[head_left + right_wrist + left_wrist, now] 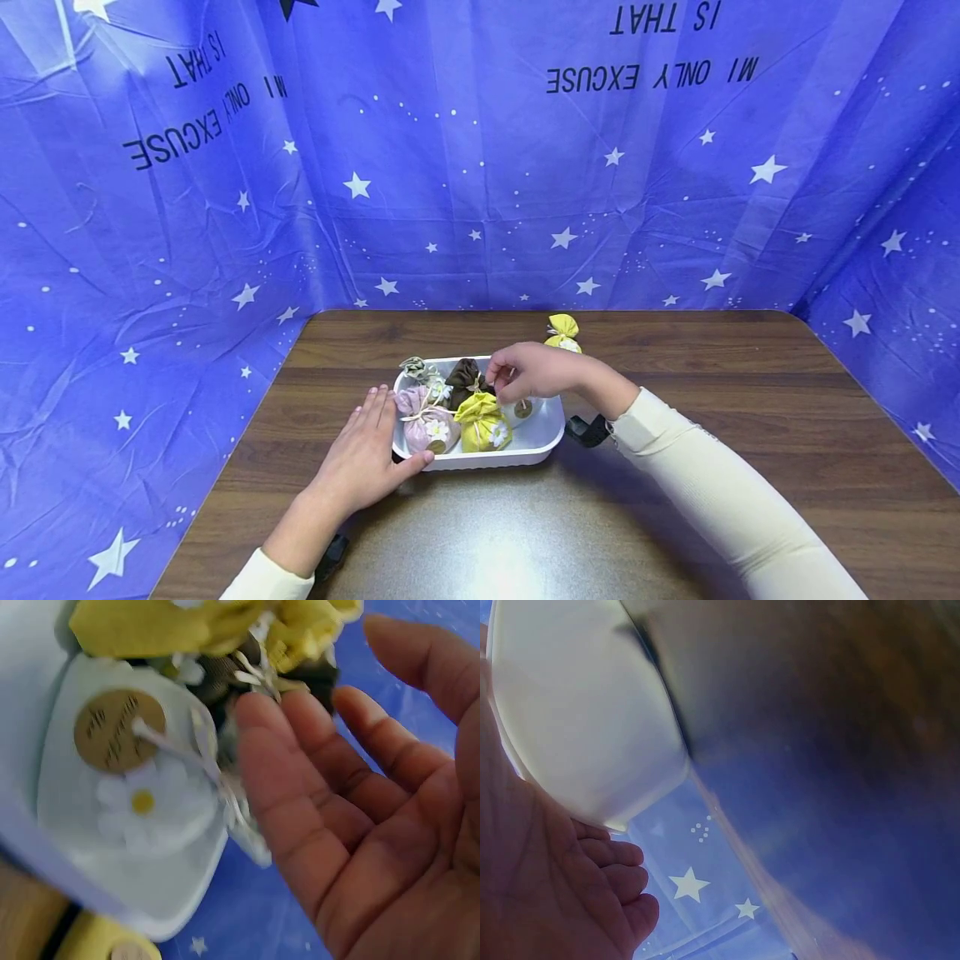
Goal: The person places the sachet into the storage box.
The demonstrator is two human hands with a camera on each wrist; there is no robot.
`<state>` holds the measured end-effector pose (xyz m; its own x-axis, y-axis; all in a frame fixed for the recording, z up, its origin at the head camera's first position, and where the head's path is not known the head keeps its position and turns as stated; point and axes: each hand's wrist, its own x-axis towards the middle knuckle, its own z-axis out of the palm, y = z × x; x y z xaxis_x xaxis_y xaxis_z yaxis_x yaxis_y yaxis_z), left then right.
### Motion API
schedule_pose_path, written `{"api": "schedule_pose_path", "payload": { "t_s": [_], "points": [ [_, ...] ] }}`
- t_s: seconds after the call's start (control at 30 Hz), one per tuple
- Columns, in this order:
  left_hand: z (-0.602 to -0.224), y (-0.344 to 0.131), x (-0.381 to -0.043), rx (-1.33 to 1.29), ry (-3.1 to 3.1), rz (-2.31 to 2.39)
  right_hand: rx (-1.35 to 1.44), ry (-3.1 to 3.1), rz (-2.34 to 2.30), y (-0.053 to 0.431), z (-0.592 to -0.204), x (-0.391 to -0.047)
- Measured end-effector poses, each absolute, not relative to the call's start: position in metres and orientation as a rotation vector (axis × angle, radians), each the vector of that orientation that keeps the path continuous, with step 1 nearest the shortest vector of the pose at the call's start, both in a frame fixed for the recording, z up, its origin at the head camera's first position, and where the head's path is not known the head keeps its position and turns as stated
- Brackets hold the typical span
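Observation:
A white tray [487,461] holds several small drawstring fabric pouches with daisies and round tags. Along its left side lies my left hand [360,458], fingers straight and thumb across the front rim. My right hand [542,372] hovers over the tray's right end, its thumb and fingers apart in the right wrist view with nothing between them. Closest to those fingertips are the white pouch [60,787] and the brown pouch [465,377]. In front sit a yellow pouch [480,425] and a pink pouch [427,427]; a greenish patterned pouch [418,371] is at the back left.
Another yellow pouch [562,332] stands on the wooden table [675,358] behind the tray, partly hidden by my right arm. Blue star-printed curtains [480,200] hang around the table's back and sides.

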<state>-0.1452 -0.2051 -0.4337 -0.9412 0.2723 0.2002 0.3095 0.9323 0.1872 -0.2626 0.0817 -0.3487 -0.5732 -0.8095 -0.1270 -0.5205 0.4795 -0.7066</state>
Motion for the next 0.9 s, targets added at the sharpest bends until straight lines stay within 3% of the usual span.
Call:
{"api": "schedule_pose_path", "payload": {
  "t_s": [0.33, 0.63, 0.9],
  "points": [
    [-0.434, -0.204, -0.145, -0.435, -2.918, -0.325, -1.005, 2.454, -1.071, 0.143, -0.344, -0.281],
    [-0.433, -0.204, -0.145, -0.433, -2.924, -0.329, -0.557, 2.396, -1.309, 0.187, -0.366, -0.304],
    [-0.432, -0.204, -0.145, -0.433, -2.929, -0.336, -0.381, 2.415, -1.322, 0.200, -0.386, -0.320]
  ]
}}
